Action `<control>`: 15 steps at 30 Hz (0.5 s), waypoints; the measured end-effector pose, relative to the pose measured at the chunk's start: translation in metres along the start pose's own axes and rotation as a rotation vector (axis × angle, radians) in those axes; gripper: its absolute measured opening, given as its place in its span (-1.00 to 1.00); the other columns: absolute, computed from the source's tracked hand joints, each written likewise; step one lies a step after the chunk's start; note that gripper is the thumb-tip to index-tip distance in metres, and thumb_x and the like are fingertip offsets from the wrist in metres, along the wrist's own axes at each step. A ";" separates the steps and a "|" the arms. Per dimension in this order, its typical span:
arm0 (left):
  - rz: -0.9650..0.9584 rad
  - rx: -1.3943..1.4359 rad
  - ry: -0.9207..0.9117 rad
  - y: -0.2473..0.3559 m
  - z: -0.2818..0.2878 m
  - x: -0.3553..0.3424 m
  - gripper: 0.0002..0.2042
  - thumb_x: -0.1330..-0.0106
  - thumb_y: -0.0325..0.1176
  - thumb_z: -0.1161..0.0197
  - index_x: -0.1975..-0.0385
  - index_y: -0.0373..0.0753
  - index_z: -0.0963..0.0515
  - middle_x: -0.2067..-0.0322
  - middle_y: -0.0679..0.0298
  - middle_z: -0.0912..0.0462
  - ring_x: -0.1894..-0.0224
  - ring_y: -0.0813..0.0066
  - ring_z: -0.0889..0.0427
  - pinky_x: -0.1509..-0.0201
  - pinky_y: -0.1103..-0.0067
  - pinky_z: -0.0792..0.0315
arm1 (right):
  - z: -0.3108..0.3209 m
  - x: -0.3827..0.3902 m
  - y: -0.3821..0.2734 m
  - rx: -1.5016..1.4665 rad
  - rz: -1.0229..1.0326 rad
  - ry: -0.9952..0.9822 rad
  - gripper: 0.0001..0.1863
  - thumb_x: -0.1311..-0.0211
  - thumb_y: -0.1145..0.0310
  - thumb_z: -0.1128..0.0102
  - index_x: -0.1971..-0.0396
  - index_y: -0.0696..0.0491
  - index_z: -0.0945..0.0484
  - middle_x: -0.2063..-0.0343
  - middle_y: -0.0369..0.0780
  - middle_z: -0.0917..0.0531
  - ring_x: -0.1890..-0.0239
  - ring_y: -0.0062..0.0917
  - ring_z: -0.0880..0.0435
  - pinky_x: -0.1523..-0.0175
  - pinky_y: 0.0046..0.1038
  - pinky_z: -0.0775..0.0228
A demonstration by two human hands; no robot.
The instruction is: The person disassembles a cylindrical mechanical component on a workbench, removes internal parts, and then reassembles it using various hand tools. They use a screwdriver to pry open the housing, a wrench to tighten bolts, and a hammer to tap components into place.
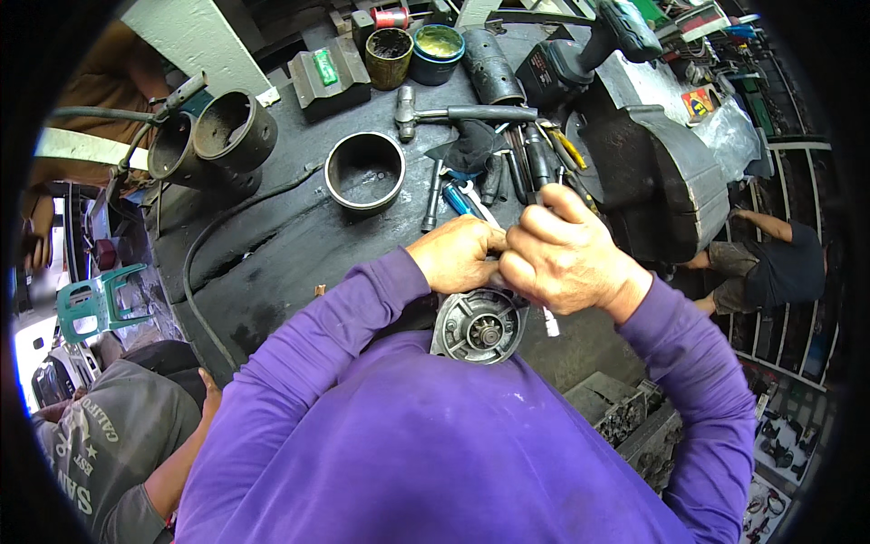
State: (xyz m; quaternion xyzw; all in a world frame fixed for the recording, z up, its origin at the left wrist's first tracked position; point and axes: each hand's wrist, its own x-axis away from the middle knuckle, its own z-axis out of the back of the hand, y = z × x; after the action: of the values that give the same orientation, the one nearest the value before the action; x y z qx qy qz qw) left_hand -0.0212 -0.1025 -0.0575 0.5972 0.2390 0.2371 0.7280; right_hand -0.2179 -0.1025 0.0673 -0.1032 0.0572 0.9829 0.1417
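A grey metal starter motor (483, 326) with a toothed pinion in its round open end is against my front, at the bench edge. Just beyond it my left hand (459, 255) is closed, its fingertips meeting my other hand above the housing; what they pinch is hidden. My right hand (566, 252) makes a fist beside it. A bright metal tool end (551, 323) shows below that fist, but I cannot tell whether it belongs to something held. Beyond my hands lie a blue-handled screwdriver (456, 198), a socket-like metal bar (433, 195) and several pliers (569, 150).
On the dark bench stand an open metal cylinder (364, 172), a ball-peen hammer (464, 112), grease tins (438, 54), a cordless impact wrench (580, 59) and a black moulded cover (660, 177). A cable (231, 214) crosses the left side. Other people are at left and right.
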 end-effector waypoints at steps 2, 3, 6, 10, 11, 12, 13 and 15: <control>-0.004 -0.019 0.018 0.001 -0.001 -0.001 -0.76 -0.21 -0.31 -0.50 0.17 -0.25 -0.79 0.25 -0.04 -0.84 0.11 -0.02 -0.85 -0.02 0.23 -0.67 | 0.001 -0.003 0.006 -0.046 0.130 -0.014 -0.79 -0.05 0.11 -0.25 0.53 -0.08 -0.56 0.48 -0.35 -0.56 0.27 -0.44 -0.55 -0.17 -0.18 -0.44; -0.007 -0.029 0.028 0.001 -0.001 -0.001 -0.75 -0.21 -0.31 -0.50 0.16 -0.26 -0.78 0.24 -0.05 -0.84 0.11 -0.04 -0.85 -0.02 0.22 -0.67 | 0.000 -0.004 0.004 -0.011 0.071 -0.050 -0.78 -0.05 0.10 -0.27 0.52 -0.08 -0.57 0.50 -0.35 -0.55 0.28 -0.44 -0.54 -0.15 -0.19 -0.43; 0.067 -0.051 -0.006 0.000 -0.001 -0.003 -0.80 -0.17 -0.38 -0.52 0.22 -0.24 -0.76 0.25 0.09 -0.85 0.08 0.07 -0.87 -0.02 0.29 -0.67 | -0.006 -0.004 -0.009 0.116 -0.219 0.042 -0.71 -0.05 0.06 -0.33 0.55 -0.05 -0.53 0.58 -0.34 -0.49 0.34 -0.43 -0.49 -0.05 -0.16 -0.38; -0.102 0.001 0.053 -0.003 -0.001 -0.003 -0.79 -0.13 -0.40 -0.51 0.23 -0.24 -0.73 0.21 0.09 -0.83 0.08 0.07 -0.85 -0.03 0.29 -0.66 | -0.018 0.001 -0.014 0.051 -0.241 0.074 -0.72 0.02 0.09 -0.31 0.60 -0.06 -0.47 0.59 -0.33 -0.48 0.39 -0.43 -0.47 -0.01 -0.15 -0.40; -0.091 0.003 0.053 -0.003 -0.002 -0.003 -0.78 -0.12 -0.40 -0.51 0.23 -0.25 -0.73 0.21 0.09 -0.83 0.08 0.06 -0.84 -0.03 0.29 -0.66 | -0.020 0.003 -0.012 0.031 -0.228 0.086 -0.72 0.03 0.09 -0.31 0.61 -0.06 -0.46 0.59 -0.33 -0.48 0.39 -0.43 -0.47 0.00 -0.16 -0.40; -0.083 0.013 0.054 -0.004 -0.003 -0.002 -0.77 -0.10 -0.41 -0.51 0.23 -0.25 -0.73 0.20 0.08 -0.82 0.07 0.06 -0.83 -0.03 0.28 -0.66 | -0.021 0.004 -0.010 0.003 -0.261 0.082 -0.73 0.04 0.09 -0.30 0.61 -0.07 -0.46 0.60 -0.34 -0.47 0.39 -0.44 -0.47 0.01 -0.16 -0.40; -0.115 0.013 0.087 -0.005 -0.004 -0.002 -0.76 -0.07 -0.42 -0.50 0.24 -0.25 -0.73 0.21 0.08 -0.81 0.09 0.02 -0.82 -0.02 0.28 -0.66 | -0.022 0.005 -0.009 -0.012 -0.255 0.104 -0.67 0.11 0.08 -0.45 0.59 -0.08 -0.47 0.56 -0.32 -0.52 0.41 -0.41 -0.47 0.03 -0.14 -0.34; -0.099 0.032 0.123 -0.006 -0.006 -0.001 -0.78 -0.09 -0.42 -0.50 0.25 -0.26 -0.72 0.21 0.08 -0.80 0.10 0.02 -0.81 -0.02 0.28 -0.66 | -0.023 0.004 -0.010 -0.013 -0.315 0.098 -0.67 0.13 0.13 -0.45 0.64 -0.07 -0.44 0.61 -0.32 -0.51 0.46 -0.42 -0.43 0.06 -0.15 -0.32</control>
State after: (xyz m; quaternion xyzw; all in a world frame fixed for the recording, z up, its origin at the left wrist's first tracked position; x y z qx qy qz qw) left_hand -0.0258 -0.0996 -0.0640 0.5804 0.3163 0.2331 0.7133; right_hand -0.2144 -0.0952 0.0436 -0.1597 0.0408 0.9427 0.2902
